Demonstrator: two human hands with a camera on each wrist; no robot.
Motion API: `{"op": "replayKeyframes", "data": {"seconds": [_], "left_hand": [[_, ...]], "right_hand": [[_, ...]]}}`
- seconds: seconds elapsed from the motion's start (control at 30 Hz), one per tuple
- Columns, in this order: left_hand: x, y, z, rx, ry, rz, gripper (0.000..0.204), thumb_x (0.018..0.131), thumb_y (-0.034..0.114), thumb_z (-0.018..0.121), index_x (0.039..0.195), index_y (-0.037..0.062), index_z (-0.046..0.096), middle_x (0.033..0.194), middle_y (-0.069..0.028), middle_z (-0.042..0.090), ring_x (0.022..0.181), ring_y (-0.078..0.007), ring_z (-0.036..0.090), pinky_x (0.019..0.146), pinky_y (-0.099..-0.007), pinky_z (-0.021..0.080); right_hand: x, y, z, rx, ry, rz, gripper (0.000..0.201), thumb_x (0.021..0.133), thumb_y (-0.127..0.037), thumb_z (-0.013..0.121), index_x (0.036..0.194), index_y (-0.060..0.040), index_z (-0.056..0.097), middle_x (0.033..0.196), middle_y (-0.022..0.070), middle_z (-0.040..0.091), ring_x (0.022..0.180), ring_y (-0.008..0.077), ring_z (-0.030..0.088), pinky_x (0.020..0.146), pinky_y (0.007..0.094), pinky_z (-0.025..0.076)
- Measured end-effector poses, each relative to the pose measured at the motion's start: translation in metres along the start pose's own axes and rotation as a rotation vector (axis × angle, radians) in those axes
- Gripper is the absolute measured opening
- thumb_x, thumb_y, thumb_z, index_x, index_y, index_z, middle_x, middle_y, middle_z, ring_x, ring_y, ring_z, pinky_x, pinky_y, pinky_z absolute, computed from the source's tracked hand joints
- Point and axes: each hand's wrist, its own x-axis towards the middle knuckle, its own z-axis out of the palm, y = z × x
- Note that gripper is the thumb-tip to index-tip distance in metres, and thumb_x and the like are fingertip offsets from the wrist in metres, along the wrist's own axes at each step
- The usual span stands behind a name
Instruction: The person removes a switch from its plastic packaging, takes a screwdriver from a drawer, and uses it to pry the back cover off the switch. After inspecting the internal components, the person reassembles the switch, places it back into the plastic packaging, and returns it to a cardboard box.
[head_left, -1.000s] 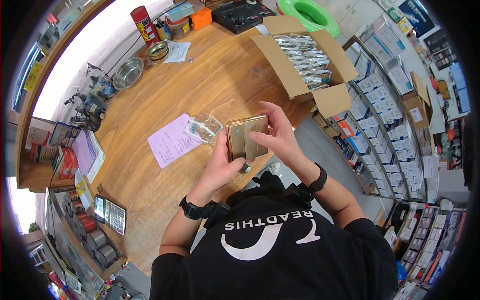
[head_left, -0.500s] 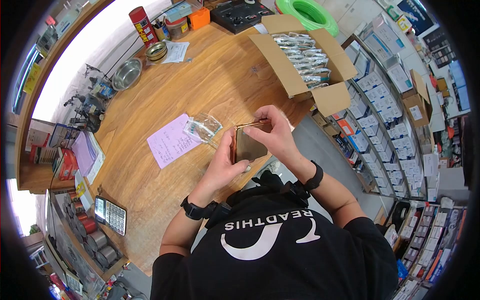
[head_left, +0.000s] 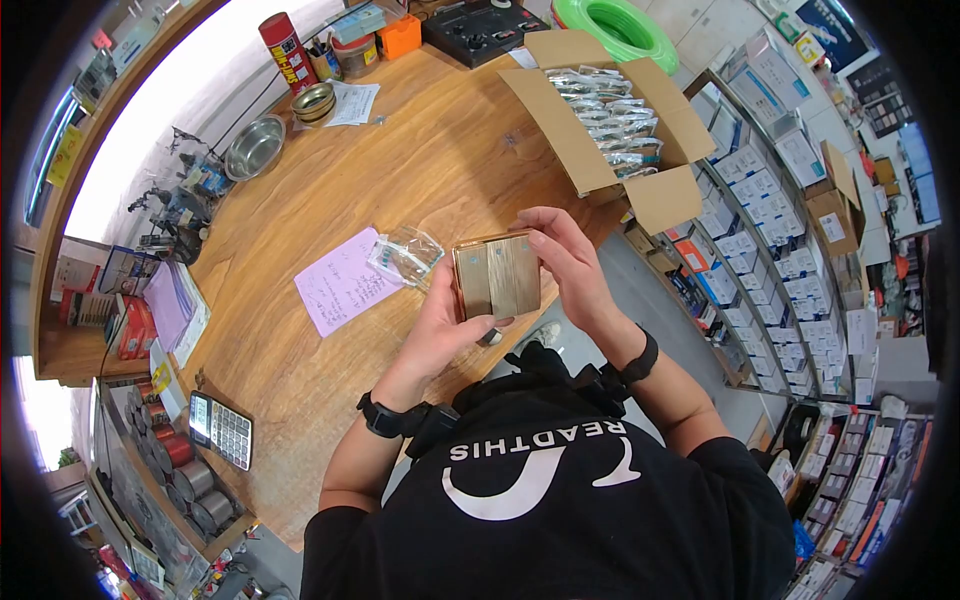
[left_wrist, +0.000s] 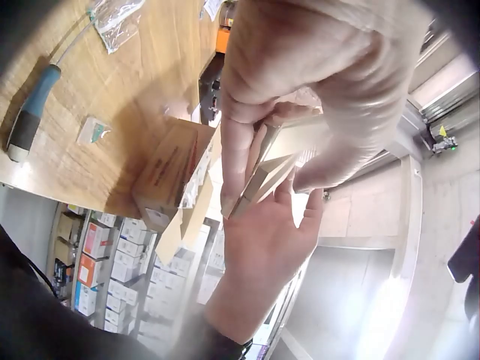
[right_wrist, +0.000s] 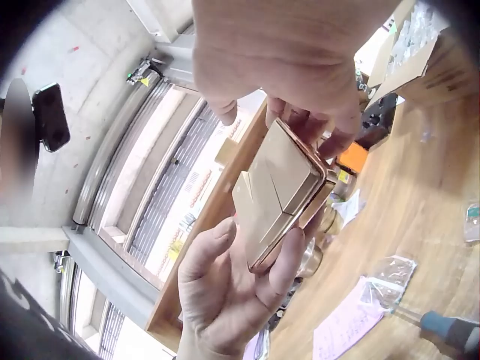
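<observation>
1. My left hand (head_left: 432,330) grips the panel (head_left: 497,280) at its left side, fingers and thumb closed around it.
2. My right hand (head_left: 583,280) pinches its far right corner, with the fingers bent.
3. The panel is above the near part of the bench (head_left: 400,180), to the right of the bag (head_left: 407,257).

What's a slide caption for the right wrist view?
Left hand grips a gold panel above the wooden table.

Worktop (head_left: 430,130): brown wood
Sheet (head_left: 335,290): pink, handwritten
Bag (head_left: 410,256): clear, overlapping sheet
Bowl (head_left: 256,150): round, metal
Carton (head_left: 555,125): open, filled
Screwdriver (left_wrist: 34,112): blue-and-grey handle
</observation>
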Motion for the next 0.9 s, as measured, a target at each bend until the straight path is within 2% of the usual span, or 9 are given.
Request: {"op": "replayKeyframes", "data": {"seconds": [0.07, 0.13, 0.33, 0.47, 0.53, 0.63, 0.83, 0.9], "left_hand": [[0.0, 0.0, -0.001, 0.028, -0.021, 0.024, 0.068, 0.073, -0.009, 0.05, 0.129, 0.0051, 0.015, 0.122, -0.0122, 0.037, 0.107, -0.0209, 0.048, 0.084, -0.0352, 0.047], [0.0, -0.001, -0.001, 0.051, 0.037, -0.025, 0.069, 0.072, -0.007, 0.055, 0.128, 0.0056, 0.017, 0.119, -0.0112, 0.04, 0.105, -0.0209, 0.049, 0.081, -0.0345, 0.049], [0.001, -0.001, 0.002, 0.009, 0.09, -0.016, 0.069, 0.071, -0.007, 0.056, 0.127, 0.0055, 0.019, 0.117, -0.0106, 0.042, 0.103, -0.0193, 0.05, 0.074, -0.0322, 0.051], [0.002, -0.005, -0.001, 0.056, 0.095, -0.036, 0.077, 0.068, -0.008, 0.059, 0.13, 0.0063, 0.016, 0.118, -0.0108, 0.041, 0.104, -0.0198, 0.049, 0.077, -0.0322, 0.049], [0.004, -0.01, -0.001, 0.22, 0.167, 0.087, 0.089, 0.064, -0.008, 0.062, 0.134, 0.0079, 0.009, 0.117, -0.0112, 0.041, 0.105, -0.0204, 0.047, 0.08, -0.0314, 0.047], [0.002, -0.009, 0.001, 0.246, 0.214, 0.091, 0.097, 0.064, -0.01, 0.063, 0.136, 0.0134, 0.003, 0.12, -0.011, 0.038, 0.103, -0.023, 0.05, 0.074, -0.0319, 0.05], [0.001, -0.008, 0.001, 0.331, 0.264, 0.153, 0.098, 0.063, -0.012, 0.06, 0.136, 0.0148, 0.001, 0.12, -0.0118, 0.037, 0.101, -0.023, 0.051, 0.07, -0.0305, 0.052], [-0.001, -0.004, 0.003, 0.268, 0.252, 0.111, 0.097, 0.064, -0.011, 0.06, 0.136, 0.0139, 0.001, 0.12, -0.0119, 0.037, 0.102, -0.0215, 0.05, 0.071, -0.0301, 0.051]], "right_hand": [[-0.001, 0.001, -0.004, 0.009, -0.014, 0.026, 0.025, 0.086, -0.017, 0.046, 0.107, -0.0042, 0.047, 0.099, 0.003, 0.052, 0.091, 0.0105, 0.048, 0.08, 0.0257, 0.038], [-0.002, 0.001, -0.005, 0.019, -0.025, 0.052, 0.025, 0.086, -0.017, 0.046, 0.107, -0.0042, 0.047, 0.098, 0.0027, 0.053, 0.089, 0.0102, 0.049, 0.078, 0.0257, 0.038], [-0.003, -0.001, -0.006, 0.038, -0.048, 0.053, 0.024, 0.086, -0.016, 0.046, 0.107, -0.0046, 0.048, 0.094, 0.0021, 0.054, 0.085, 0.0101, 0.051, 0.076, 0.0256, 0.039], [-0.004, 0.0, -0.004, 0.04, -0.066, 0.038, 0.024, 0.086, -0.015, 0.047, 0.107, -0.0046, 0.047, 0.095, 0.0023, 0.054, 0.085, 0.0098, 0.05, 0.075, 0.0251, 0.039], [-0.005, -0.002, -0.001, 0.049, -0.072, 0.035, 0.024, 0.085, -0.015, 0.047, 0.107, -0.0046, 0.047, 0.096, 0.0023, 0.053, 0.086, 0.0096, 0.05, 0.075, 0.0248, 0.039], [-0.006, -0.006, 0.002, 0.071, -0.085, 0.056, 0.025, 0.085, -0.015, 0.048, 0.108, -0.0044, 0.047, 0.096, 0.0019, 0.053, 0.088, 0.0096, 0.049, 0.077, 0.0249, 0.038], [-0.002, 0.001, 0.002, 0.016, -0.106, 0.018, 0.032, 0.079, -0.01, 0.056, 0.108, -0.0034, 0.046, 0.098, 0.0023, 0.051, 0.092, 0.0115, 0.046, 0.079, 0.025, 0.037], [-0.002, 0.002, 0.001, 0.029, -0.116, -0.014, 0.034, 0.076, -0.007, 0.058, 0.108, -0.003, 0.046, 0.099, 0.0028, 0.05, 0.093, 0.012, 0.046, 0.082, 0.0252, 0.036]]}}
